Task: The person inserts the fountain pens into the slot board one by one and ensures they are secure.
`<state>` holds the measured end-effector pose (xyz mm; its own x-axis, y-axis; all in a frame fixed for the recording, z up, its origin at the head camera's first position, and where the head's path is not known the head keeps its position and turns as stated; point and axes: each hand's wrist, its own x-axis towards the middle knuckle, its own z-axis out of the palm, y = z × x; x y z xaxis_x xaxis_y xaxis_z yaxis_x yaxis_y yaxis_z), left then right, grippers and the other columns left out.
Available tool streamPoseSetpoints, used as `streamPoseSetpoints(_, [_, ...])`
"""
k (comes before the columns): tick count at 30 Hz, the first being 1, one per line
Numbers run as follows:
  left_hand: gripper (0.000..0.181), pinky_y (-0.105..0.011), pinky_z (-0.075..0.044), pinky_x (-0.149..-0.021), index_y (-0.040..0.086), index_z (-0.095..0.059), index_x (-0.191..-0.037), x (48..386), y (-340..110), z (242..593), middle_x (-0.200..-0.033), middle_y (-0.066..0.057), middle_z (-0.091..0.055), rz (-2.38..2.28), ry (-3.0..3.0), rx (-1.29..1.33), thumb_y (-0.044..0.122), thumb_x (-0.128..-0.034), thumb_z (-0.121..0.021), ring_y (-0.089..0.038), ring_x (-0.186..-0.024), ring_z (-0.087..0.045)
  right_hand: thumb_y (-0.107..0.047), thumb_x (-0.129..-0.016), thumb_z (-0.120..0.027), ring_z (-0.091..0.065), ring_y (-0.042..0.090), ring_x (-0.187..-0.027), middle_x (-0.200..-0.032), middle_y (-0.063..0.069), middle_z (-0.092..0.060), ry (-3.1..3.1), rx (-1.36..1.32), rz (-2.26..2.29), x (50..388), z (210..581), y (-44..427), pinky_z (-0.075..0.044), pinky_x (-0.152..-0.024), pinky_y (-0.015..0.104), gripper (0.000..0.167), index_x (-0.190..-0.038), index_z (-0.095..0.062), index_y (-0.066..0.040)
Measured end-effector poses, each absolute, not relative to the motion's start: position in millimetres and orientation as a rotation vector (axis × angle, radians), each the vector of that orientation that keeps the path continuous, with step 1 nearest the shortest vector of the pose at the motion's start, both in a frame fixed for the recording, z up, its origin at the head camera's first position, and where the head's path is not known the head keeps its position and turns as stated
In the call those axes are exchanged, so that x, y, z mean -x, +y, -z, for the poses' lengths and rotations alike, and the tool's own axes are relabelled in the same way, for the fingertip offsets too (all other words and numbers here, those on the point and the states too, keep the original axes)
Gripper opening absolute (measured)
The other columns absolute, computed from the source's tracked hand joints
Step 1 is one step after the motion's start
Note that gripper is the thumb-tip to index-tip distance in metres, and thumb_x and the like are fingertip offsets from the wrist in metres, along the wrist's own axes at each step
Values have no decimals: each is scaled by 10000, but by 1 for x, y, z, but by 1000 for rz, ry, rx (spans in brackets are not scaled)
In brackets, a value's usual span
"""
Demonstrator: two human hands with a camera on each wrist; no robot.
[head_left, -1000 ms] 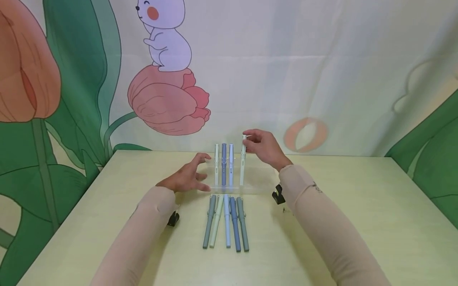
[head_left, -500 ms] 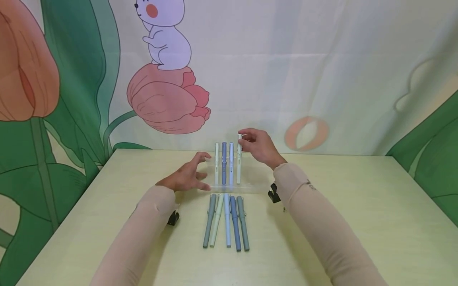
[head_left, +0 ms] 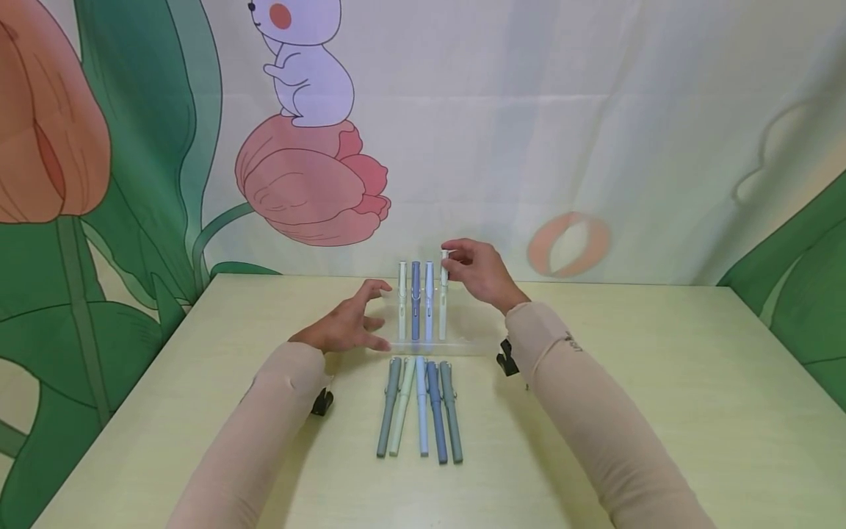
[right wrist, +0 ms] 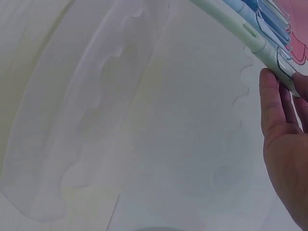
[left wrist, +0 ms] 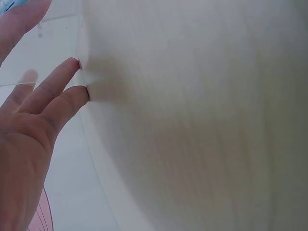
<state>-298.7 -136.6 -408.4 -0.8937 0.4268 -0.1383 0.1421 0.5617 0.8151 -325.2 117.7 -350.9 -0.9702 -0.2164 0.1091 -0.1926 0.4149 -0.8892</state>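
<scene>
My right hand (head_left: 484,270) pinches the upper end of a pale green-white pen (head_left: 443,312), upright at a clear stand (head_left: 463,348). In the right wrist view the same pen (right wrist: 231,24) slants, with fingertips at its clip end. Just left of it, a light lavender-blue pen (head_left: 429,308), a darker blue-violet pen (head_left: 415,308) and a whitish green pen (head_left: 402,308) stand upright in the stand. My left hand (head_left: 344,323) is spread at the stand's left end, thumb in front and forefinger behind. In the left wrist view its fingers (left wrist: 57,91) are extended; contact with the stand is unclear.
Several capped pens lie side by side before the stand: grey-green (head_left: 388,408), light green (head_left: 402,408), light blue (head_left: 421,408), blue (head_left: 436,415) and another grey-green (head_left: 452,415). Behind the pale table (head_left: 661,397) hangs a printed curtain (head_left: 463,147).
My right hand has moved slightly left with the pale pen, bringing it closer to the three upright pens, and then stayed nearly still. My left hand has kept its place.
</scene>
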Motion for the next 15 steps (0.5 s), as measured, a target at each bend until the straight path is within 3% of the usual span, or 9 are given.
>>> streamPoseSetpoints(8, [993, -519, -437, -1052, 353, -222, -1431, 299, -136, 408, -1634, -122, -187, -1254, 2479, -448, 3, -755, -859, -384, -1323, -503, -48, -1000, -596, -680, 319, -973, -1150, 201, -640, 2620, 390, 1622, 324, 355, 116, -543, -929, 445, 366, -1354, -554, 34])
streamPoseSetpoints(15, [1006, -522, -425, -1064, 300, -207, -1465, 299, -136, 408, -1632, -122, -188, -1258, 2471, -455, -1, -758, -856, -383, -1326, -500, -64, -1003, -597, -689, 316, -983, -1150, 191, -644, 2643, 383, 1568, 322, 358, 116, -558, -907, 391, 368, -1356, -552, 30])
